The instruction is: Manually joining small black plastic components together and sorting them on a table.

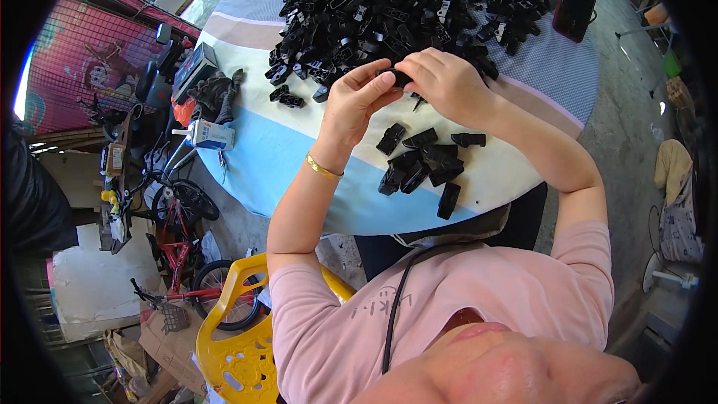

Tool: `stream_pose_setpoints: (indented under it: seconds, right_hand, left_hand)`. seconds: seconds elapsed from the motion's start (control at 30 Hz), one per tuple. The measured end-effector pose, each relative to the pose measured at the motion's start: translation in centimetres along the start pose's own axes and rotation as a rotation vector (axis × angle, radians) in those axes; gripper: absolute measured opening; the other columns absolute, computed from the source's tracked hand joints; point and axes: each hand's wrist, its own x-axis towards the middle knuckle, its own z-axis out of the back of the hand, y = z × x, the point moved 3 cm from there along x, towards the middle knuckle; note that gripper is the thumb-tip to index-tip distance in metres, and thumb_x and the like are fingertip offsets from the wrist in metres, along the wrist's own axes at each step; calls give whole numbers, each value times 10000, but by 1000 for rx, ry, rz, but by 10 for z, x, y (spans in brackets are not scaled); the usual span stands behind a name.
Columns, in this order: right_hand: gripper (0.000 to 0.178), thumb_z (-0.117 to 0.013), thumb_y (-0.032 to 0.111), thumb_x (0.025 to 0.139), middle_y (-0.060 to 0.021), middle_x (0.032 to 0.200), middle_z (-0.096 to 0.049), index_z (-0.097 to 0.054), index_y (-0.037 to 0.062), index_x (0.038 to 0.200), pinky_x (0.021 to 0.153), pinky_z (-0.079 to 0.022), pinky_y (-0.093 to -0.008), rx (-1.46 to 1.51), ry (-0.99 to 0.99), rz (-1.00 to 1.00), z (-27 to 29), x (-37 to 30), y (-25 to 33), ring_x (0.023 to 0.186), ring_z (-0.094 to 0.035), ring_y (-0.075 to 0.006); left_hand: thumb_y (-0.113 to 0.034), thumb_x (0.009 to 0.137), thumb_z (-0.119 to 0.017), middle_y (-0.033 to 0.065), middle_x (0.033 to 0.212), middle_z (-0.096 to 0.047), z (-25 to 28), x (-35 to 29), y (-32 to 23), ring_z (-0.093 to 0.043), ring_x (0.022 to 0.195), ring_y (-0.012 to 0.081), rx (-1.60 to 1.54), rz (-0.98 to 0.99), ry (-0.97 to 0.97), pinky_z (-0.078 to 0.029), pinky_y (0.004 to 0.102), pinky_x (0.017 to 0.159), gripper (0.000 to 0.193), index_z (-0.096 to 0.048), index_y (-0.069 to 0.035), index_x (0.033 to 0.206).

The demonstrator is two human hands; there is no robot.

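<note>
Over the round table, my left hand (357, 99) and my right hand (446, 84) meet on a small black plastic part (398, 78). Thumb and fingers of the left hand pinch one end of it, while the curled right fingers grip the other end and cover much of it. Beyond both hands rises a large heap of similar black parts (389, 11). Nearer my body, several black parts (424, 161) lie in a loose group on the striped cloth. A thin dark pointed piece shows just under the right hand; I cannot tell what it is.
The striped tablecloth (314, 194) covers the round table. A phone (575, 4) stands near the far right edge. At the left edge are a small white and blue box (212, 135) and a dark cloth (218, 94). A yellow chair (247, 337) and a red bicycle (176, 254) stand left.
</note>
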Motion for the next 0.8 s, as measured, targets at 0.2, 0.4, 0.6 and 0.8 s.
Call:
stream_pose_setpoints:
  seconds: [0.2,0.4,0.6,0.8]
  right_hand:
    - [276,-679,65,723,-108,991,-599,-593,19,982,771,-496,-339,338,-13,-87,6,7,-9,887,-587,-279]
    - [324,-501,47,846,-95,1188,-554,-551,62,1165,942,-410,-342,-124,-16,-257,-3,-1,-118,1108,-496,-272]
    - [289,-536,52,785,-72,1078,-592,-599,45,1066,847,-468,-351,-265,140,-251,-5,-18,-138,991,-556,-256]
    - [193,-596,103,749,-85,922,-597,-581,42,931,694,-488,-352,-136,69,-420,15,-14,-118,784,-598,-273]
  left_hand:
    - [-60,857,-587,106,995,-625,4,1,-4,-627,887,187,70,-34,69,-540,310,811,304,-548,26,1146]
    - [-180,885,-583,28,923,-611,-15,-5,12,-554,822,89,756,64,432,-462,234,737,219,-609,0,1006]
    - [-186,814,-647,103,842,-574,-35,7,9,-542,783,208,1104,-270,264,-448,312,714,204,-656,-45,962]
    - [-166,706,-703,114,984,-499,-47,25,26,-471,941,300,1441,-701,98,-448,360,799,288,-653,-91,979]
